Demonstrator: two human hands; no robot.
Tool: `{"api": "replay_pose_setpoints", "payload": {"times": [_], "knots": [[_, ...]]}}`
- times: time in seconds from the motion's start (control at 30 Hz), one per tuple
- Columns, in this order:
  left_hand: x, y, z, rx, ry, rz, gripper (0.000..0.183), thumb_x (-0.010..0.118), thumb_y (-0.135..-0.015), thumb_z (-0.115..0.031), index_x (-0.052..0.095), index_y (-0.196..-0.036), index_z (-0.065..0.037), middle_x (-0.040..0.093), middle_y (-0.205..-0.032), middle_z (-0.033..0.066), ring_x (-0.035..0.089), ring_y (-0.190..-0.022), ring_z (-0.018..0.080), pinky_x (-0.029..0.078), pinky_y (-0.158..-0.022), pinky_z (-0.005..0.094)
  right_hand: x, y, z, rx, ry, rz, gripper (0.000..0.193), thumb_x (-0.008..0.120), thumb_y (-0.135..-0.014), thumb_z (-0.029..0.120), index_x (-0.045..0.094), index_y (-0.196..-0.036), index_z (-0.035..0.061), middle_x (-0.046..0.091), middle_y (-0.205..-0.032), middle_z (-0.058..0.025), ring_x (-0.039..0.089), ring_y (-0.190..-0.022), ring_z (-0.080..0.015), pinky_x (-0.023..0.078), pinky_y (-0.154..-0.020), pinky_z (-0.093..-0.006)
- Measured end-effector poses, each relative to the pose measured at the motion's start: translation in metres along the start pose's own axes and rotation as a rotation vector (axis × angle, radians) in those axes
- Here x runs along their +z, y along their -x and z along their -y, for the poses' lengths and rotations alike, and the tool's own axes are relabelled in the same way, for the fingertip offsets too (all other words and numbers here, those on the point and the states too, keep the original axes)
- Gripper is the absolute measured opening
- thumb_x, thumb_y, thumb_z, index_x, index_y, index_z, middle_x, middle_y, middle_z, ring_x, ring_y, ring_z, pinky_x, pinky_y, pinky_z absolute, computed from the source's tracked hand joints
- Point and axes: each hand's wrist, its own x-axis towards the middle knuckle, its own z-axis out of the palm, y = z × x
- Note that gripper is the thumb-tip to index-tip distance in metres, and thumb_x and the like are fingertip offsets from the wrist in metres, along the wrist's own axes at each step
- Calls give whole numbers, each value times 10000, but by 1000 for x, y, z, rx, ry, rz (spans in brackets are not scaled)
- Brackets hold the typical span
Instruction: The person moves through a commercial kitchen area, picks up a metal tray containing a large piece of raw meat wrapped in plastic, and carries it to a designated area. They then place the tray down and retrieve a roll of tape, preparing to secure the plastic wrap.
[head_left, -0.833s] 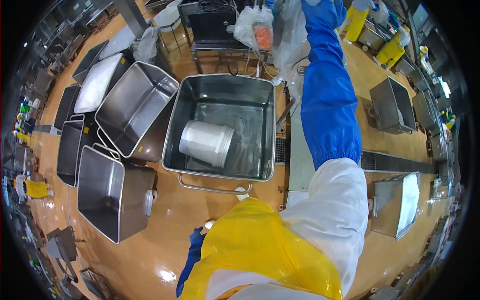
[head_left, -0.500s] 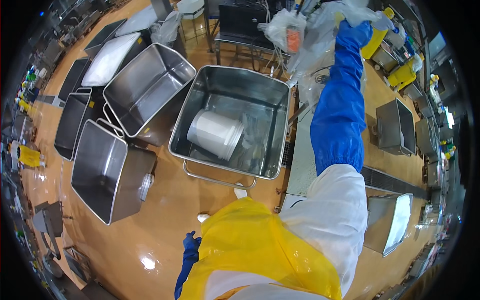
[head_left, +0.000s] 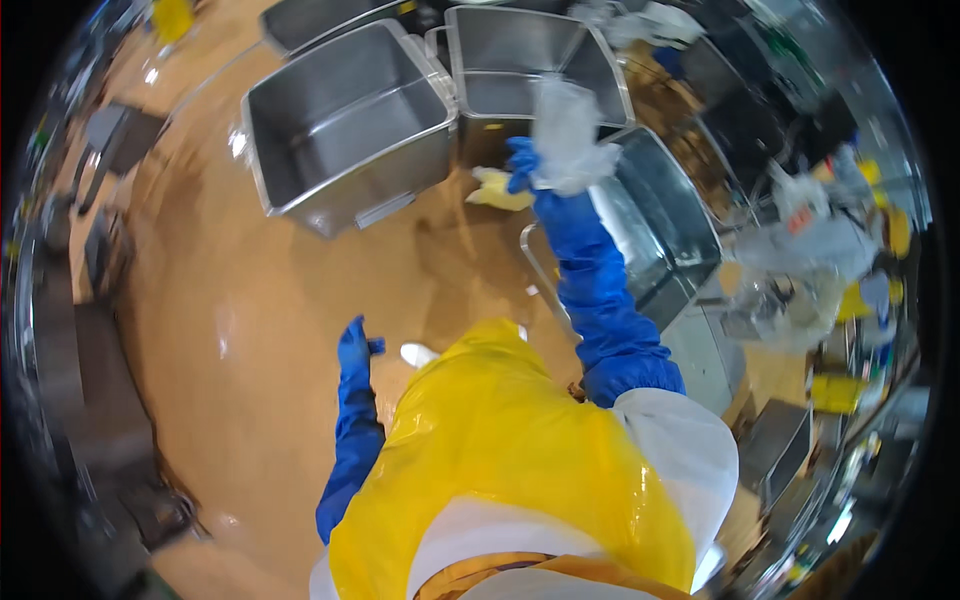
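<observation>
My right hand (head_left: 522,166), in a blue glove and sleeve, reaches forward, closed on a translucent plastic bag (head_left: 574,135) that is blurred by motion. A pale yellow, crumpled piece (head_left: 500,190) shows right beside the hand. I cannot tell whether the hand holds it too. Behind the bag and my forearm stands a steel tub (head_left: 665,200), partly hidden. My left hand (head_left: 358,342), also gloved in blue, hangs low at my left side over the floor. Its fingers are apart and nothing is in it.
Two more steel tubs, one at the front left (head_left: 345,115) and one at the far middle (head_left: 520,75), stand close together. Plastic sheeting (head_left: 800,250) hangs at the right. Dark equipment (head_left: 110,400) lines the left side, above an orange-brown floor (head_left: 260,360).
My view has turned left. My right hand has come away from the hanging plastic at the right with a bag in it. The white bucket no longer shows.
</observation>
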Motion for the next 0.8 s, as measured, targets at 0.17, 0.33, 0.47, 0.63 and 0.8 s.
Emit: {"api": "replay_pose_setpoints", "payload": {"times": [0.17,0.33,0.47,0.63,0.8], "knots": [[-64,34,-144,516,192,-221,612,512,-994,-386,344,-1443,-6,609,-1179,217,650,-991,259,523,-866,358,178,-13,-138,225,400,530,307,549,-911,-8,537,-1217,-29,628,-1057,-119,633,-928,-209,532,-820,-326],[-140,15,-224,876,80,-329,727,432,-980,-535,279,-1494,-43,477,-1381,241,501,-1265,307,342,-1095,428,295,-25,-254,711,-234,713,268,558,-966,142,575,-1184,-14,633,-1060,-160,647,-827,-226,546,-764,-340],[-219,-43,-258,733,404,-187,855,318,-928,-704,255,-1513,-84,413,-1448,234,455,-1313,310,308,-1117,436,367,-59,-327,747,-307,1001,357,562,-983,318,597,-1147,3,636,-1071,-156,637,-781,-196,541,-751,-343],[-328,-153,-301,123,706,-101,811,312,-909,-735,332,-1484,-163,469,-1421,187,525,-1223,320,413,-1031,437,459,-135,-407,812,-430,1040,357,580,-964,366,633,-1006,16,641,-800,-106,633,-735,-189,535,-736,-333],[-391,-242,-339,-139,893,406,1016,304,-806,-853,299,-1492,-104,409,-1440,250,515,-1207,409,433,-1014,521,542,-220,-504,876,-640,1046,329,602,-950,346,629,-960,19,633,-779,-123,649,-929,-298,514,-829,-364]]}}
